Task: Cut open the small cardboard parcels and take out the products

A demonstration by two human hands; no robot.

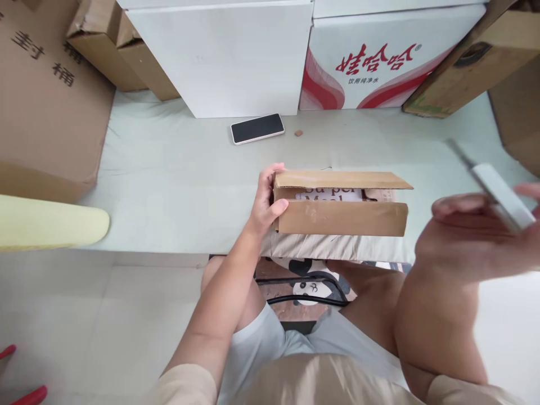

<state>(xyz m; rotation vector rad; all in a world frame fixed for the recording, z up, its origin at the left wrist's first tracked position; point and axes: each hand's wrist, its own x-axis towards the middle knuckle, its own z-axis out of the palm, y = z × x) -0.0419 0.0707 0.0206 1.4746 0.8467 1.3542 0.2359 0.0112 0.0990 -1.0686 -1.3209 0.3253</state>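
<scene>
A small brown cardboard box (341, 219) lies near the front edge of the table, its long top flaps partly parted. Through the gap a white package (333, 194) with brown lettering shows; the rest of the contents is hidden. My left hand (270, 197) is closed on the box's left end, thumb on the front flap and fingers behind. Off to the right, my right hand (481, 236) is raised away from the box, closed on a utility knife (502, 194). Its pale handle is blurred, and its thin blade points up and to the left.
Behind the box, a phone (257, 129) and a small brown piece (298, 133) lie on the pale tablecloth (177, 169). White cartons (236, 62) stand along the back. Large brown boxes (50, 112) flank the left, another brown carton (472, 62) the right. A yellow rounded object (50, 224) juts in at left.
</scene>
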